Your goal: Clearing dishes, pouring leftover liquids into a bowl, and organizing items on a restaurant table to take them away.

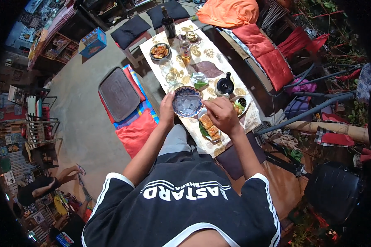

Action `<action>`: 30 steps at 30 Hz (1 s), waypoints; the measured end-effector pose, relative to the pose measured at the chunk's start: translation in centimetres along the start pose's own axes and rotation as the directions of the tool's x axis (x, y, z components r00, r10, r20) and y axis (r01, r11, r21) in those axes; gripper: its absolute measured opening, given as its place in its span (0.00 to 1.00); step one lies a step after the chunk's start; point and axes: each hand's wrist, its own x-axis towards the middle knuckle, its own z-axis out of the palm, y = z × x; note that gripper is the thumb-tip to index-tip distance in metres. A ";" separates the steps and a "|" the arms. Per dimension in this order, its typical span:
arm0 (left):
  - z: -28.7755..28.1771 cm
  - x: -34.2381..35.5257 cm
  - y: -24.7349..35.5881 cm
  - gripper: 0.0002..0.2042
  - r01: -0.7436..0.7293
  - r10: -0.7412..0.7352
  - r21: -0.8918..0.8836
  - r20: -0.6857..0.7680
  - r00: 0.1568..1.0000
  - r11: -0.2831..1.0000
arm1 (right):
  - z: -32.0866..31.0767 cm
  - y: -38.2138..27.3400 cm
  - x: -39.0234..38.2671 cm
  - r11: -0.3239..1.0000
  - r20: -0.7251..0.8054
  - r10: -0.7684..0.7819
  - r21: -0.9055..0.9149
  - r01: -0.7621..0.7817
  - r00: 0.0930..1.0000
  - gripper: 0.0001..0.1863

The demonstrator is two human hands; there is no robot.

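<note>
My left hand [167, 108] grips the left rim of a blue patterned bowl [188, 115], holding it over the near left side of the table. Clear ice cubes [186, 103] fill the bowl. At the bowl's right edge, my right hand [223, 112] is closed in a pinch, its fingertips turned toward the ice. What it pinches is too small to make out. Just beyond the bowl stands a clear glass with green leaf [199, 80]. A black-lidded jug [225, 85] is beyond my right hand, and a plate of golden pastry pieces [210, 127] lies below it.
The patterned tablecloth [240, 78] also carries a bowl of food [160, 51], a dark bottle [167, 24], a clear bottle [185, 48] and a salad plate [240, 106]. Left stands a bench with a dark tray [118, 94]; a red-cushioned bench [261, 51] lines the right.
</note>
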 end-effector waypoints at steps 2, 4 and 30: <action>0.6 -0.1 0.5 0.17 0.029 -0.029 -0.012 0.010 1.000 0.999 | -0.1 0.1 -0.4 0.997 -0.054 0.054 0.052 -0.051 0.997 0.15; 0.6 0.2 0.4 0.17 0.006 -0.006 0.029 0.009 1.000 1.000 | -0.4 -0.1 -0.5 0.993 -0.057 0.082 0.090 -0.077 0.995 0.14; 2.4 0.4 1.7 0.16 -0.031 0.031 0.002 -0.047 0.998 1.000 | 0.2 -1.4 -1.6 0.830 -0.023 0.390 0.442 -0.341 0.920 0.10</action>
